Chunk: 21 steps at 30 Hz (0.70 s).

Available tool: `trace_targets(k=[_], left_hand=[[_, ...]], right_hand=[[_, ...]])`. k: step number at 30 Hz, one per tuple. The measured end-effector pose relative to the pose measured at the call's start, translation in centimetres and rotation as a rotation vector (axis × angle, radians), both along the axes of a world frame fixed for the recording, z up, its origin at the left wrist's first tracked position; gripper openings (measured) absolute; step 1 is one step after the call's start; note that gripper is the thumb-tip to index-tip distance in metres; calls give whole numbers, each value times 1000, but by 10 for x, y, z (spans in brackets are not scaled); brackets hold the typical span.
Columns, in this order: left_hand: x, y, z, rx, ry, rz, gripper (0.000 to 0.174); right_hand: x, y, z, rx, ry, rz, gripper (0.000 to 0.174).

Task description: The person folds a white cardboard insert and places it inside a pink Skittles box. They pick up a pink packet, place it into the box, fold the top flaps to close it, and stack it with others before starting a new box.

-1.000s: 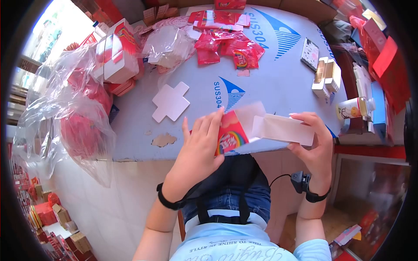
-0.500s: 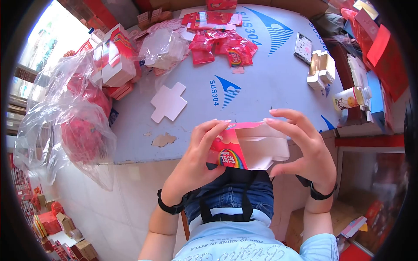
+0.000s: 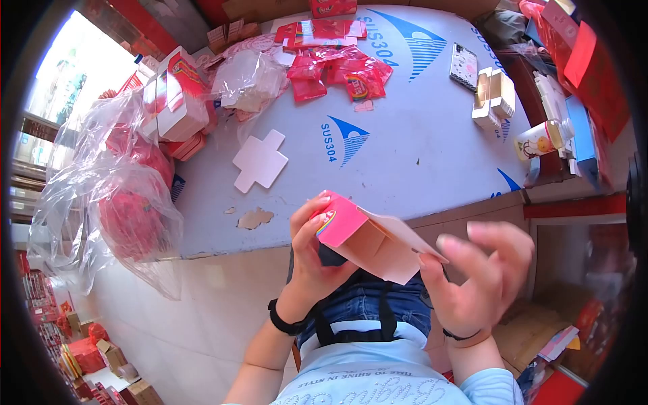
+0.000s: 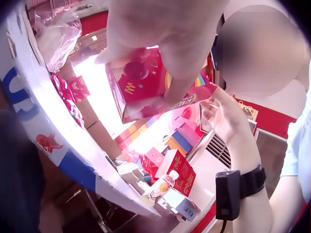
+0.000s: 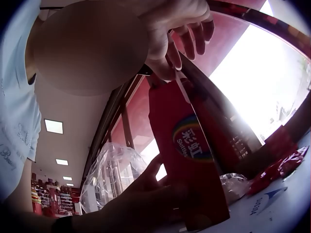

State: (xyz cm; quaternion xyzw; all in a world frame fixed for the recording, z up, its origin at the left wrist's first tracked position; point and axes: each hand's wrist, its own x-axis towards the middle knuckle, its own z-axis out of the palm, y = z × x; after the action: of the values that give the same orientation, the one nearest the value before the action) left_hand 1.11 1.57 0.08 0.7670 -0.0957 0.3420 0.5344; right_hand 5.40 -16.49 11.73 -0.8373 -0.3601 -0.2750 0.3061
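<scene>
A pink-red Skittles box [image 3: 344, 226] is tilted over the table's near edge, its open end toward the right and its pale inside showing. My left hand [image 3: 312, 246] grips its printed end, fingers on one face and thumb on the opposite side. In the left wrist view, that hand spans the box [image 4: 138, 80]. From the mouth of the box a long white flap [image 3: 405, 236] sticks out. My right hand [image 3: 486, 277] is at the flap's tip, thumb against it and the other fingers spread, blurred. The right wrist view shows the box's rainbow logo [image 5: 191, 138].
A white cross-shaped card [image 3: 260, 160] lies on the blue-grey table [image 3: 398, 162]. Red packets [image 3: 337, 71] and a clear bag [image 3: 246, 81] are farther back. Small cartons [image 3: 493, 98], a phone [image 3: 464, 66] and a bottle [image 3: 543, 140] stand right; plastic wrapping [image 3: 108, 175] hangs left.
The box has come down toward my lap and turned, its open end now facing lower right with one flap standing out. My right hand has shifted right and loosened from the box side.
</scene>
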Motion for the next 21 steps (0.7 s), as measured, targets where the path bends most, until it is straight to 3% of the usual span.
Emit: trace_targets(k=[1,4,6,9,11,15,17,21], left_hand=[[0,-2,-3,3,3,0,87],[0,-6,-9,115,-53,180,83],[1,-9,-10,141,-126,314,80],[3,-11,-18,151,-116,334,79],[3,-11,-25,153,-120,327,78],[4,-14,-29,165,-134,346,79],[2,-13,-30,193,-131,352,79],[4,-14,-30,193,-142,374,80]], right_hand=[[-6,-2,4,-23,-121,54,34],[-5,10,14,-15,56,396,27],[0,20,10,-87,142,340,28],[0,31,0,-175,207,229,25],[-6,34,1,-186,407,142,30],[-5,38,-3,-309,418,173,32],[-6,40,-4,-532,421,185,36],[-3,40,-1,-528,453,196,40]])
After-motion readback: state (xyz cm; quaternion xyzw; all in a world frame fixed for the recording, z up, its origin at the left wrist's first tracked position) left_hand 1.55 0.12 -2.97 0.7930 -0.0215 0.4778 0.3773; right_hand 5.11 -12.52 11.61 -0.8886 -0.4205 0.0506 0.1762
